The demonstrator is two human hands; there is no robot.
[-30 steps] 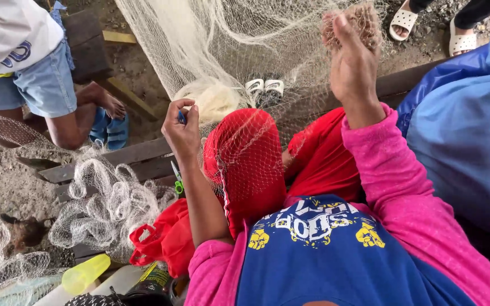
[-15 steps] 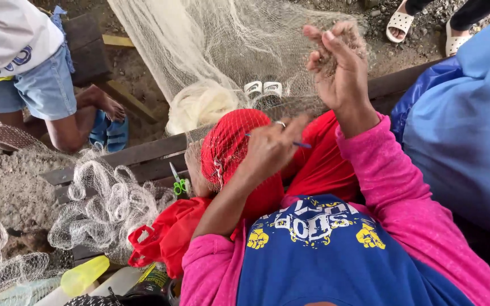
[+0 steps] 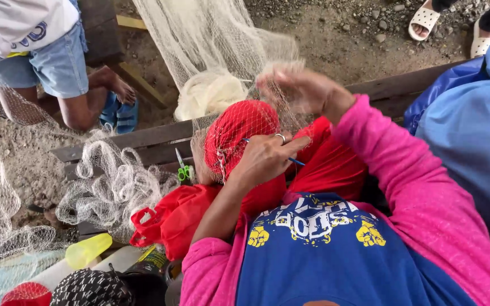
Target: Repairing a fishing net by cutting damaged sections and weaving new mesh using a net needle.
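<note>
Over your raised knee, wrapped in red cloth (image 3: 239, 133), lies the pale fishing net (image 3: 211, 51), and both your hands work on it there. Your left hand (image 3: 265, 158) rests on the red cloth with its fingers closed around a thin blue netting needle (image 3: 296, 161); a ring shows on one finger. Your right hand (image 3: 299, 90) is lifted just above and beyond the knee, blurred, its fingers pinched together on a gathered bit of the net's mesh. From there the net runs up and away across the dirt ground (image 3: 358, 39). A wooden bench (image 3: 143, 141) crosses below your knee, with small green-handled scissors (image 3: 182, 167) lying on it beside a heap of loose net. At upper left another person in denim shorts (image 3: 52, 62) crouches, well apart from your hands.
</note>
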